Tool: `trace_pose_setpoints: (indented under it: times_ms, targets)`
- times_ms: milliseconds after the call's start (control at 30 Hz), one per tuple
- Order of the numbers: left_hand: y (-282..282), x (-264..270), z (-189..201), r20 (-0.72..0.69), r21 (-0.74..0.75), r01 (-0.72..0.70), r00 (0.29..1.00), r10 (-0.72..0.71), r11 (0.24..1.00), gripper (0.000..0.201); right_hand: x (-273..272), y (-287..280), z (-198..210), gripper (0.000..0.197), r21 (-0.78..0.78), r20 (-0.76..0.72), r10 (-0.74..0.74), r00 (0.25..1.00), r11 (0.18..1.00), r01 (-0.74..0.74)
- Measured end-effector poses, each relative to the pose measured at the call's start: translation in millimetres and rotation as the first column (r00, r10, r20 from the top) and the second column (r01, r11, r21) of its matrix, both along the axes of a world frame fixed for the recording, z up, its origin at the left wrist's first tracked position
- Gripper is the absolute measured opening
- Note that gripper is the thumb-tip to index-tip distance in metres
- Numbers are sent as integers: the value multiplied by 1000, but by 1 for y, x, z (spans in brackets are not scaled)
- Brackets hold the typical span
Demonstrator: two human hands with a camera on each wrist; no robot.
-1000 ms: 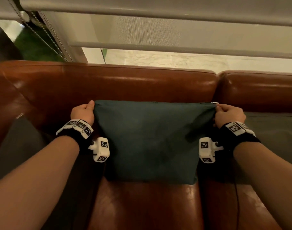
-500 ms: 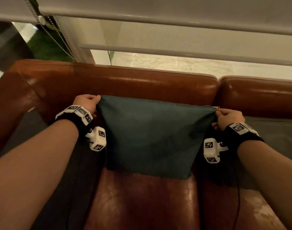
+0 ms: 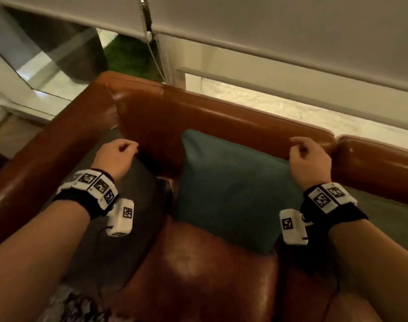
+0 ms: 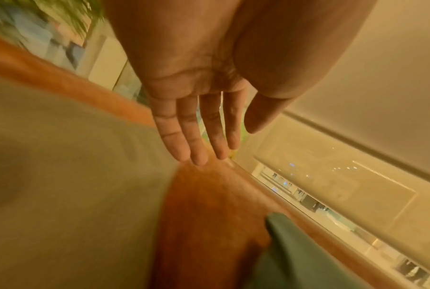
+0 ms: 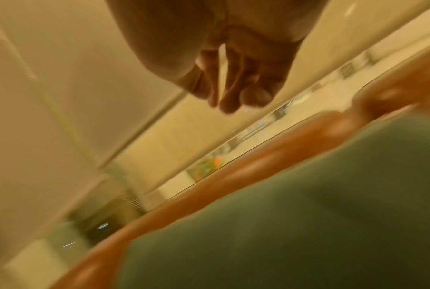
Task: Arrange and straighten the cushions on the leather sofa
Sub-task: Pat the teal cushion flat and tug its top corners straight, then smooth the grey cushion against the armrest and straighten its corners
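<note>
A teal cushion (image 3: 233, 191) leans upright against the back of the brown leather sofa (image 3: 221, 119), and its edge shows in the left wrist view (image 4: 308, 254). To its left a dark grey cushion (image 3: 133, 196) (image 4: 60, 176) lies in the sofa's corner. My left hand (image 3: 126, 147) hovers over that grey cushion; its fingers (image 4: 191, 144) are straight and hold nothing. By the teal cushion's top right corner my right hand (image 3: 298, 147) is loosely curled and empty (image 5: 233, 97). The right wrist view is blurred.
A grey-green cushion (image 3: 388, 219) lies on the seat at the right. The sofa's left armrest (image 3: 36, 163) runs beside my left arm. Behind the backrest hang a roller blind (image 3: 268, 24) and its bead chain (image 3: 161, 54). Bare leather seat (image 3: 198, 275) shows in front.
Both hands have let go of the teal cushion's top corners. My left hand moved left, over the grey cushion. The head view swung left and tilted.
</note>
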State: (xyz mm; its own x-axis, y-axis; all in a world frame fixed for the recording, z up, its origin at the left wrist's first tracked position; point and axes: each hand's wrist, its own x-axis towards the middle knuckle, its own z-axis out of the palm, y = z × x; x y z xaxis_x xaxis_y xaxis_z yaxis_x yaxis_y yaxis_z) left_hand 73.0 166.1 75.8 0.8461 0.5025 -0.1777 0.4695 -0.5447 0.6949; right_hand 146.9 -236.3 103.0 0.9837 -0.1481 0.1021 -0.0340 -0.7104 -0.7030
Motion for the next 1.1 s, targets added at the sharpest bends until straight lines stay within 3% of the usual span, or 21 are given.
trace_pose_setpoints:
  times_ms: [67, 167, 267, 300, 367, 433, 500, 600, 633, 667, 733, 767, 933, 1033, 1100]
  targets:
    - [29, -52, 11, -63, 156, -8, 998, 19, 988, 24, -11, 52, -2, 25, 42, -76, 197, 978, 980, -194]
    - [83, -128, 0, -178, 321, -24, 980, 85, 947, 42, -30, 136, -15, 23, 50, -231, 446, 865, 893, -447]
    - [129, -198, -40, -450, 409, -30, 863, 230, 912, 64, -49, 222, -31, 22, 78, -361, 584, 727, 796, -600]
    - [137, -217, -51, -503, 357, -71, 826, 256, 932, 72, -53, 252, -39, 25, 70, -375, 619, 690, 761, -645]
    - [144, -241, -70, -494, 205, -179, 830, 259, 962, 84, -55, 307, -54, 39, 86, -398, 659, 638, 719, -689]
    - [147, -257, -77, -376, 154, -295, 865, 333, 943, 79, -47, 354, -68, 54, 153, -395, 631, 668, 762, -630]
    - [144, -282, -82, -265, 99, -470, 837, 478, 877, 66, -33, 387, -76, 57, 165, -398, 569, 720, 816, -554]
    - [115, -324, -83, -90, -301, -666, 732, 675, 683, 62, -7, 408, -85, 49, 132, -379, 529, 759, 843, -522]
    - [100, -332, -84, -60, -419, -654, 712, 699, 630, 54, -2, 408, -89, 47, 130, -365, 527, 768, 845, -519]
    - [84, -335, -85, -29, -491, -598, 738, 675, 633, 44, 3, 407, -94, 44, 132, -348, 532, 772, 843, -521]
    - [61, -333, -100, 38, -498, -495, 808, 588, 712, 46, 6, 406, -102, 40, 120, -323, 541, 777, 837, -533]
    - [55, -327, -105, 57, -481, -507, 796, 602, 715, 46, 6, 407, -102, 37, 109, -310, 546, 778, 834, -542]
    - [65, -295, -107, 110, -480, -725, 509, 853, 495, 44, 11, 414, -84, 22, 5, -212, 600, 771, 790, -613]
    - [74, -293, -107, 99, -441, -814, 374, 922, 377, 38, 15, 427, -72, 21, -18, -195, 620, 760, 773, -635]
    - [79, -291, -112, 45, -388, -865, 326, 944, 317, 35, 22, 438, -74, 22, -23, -261, 618, 742, 764, -644]
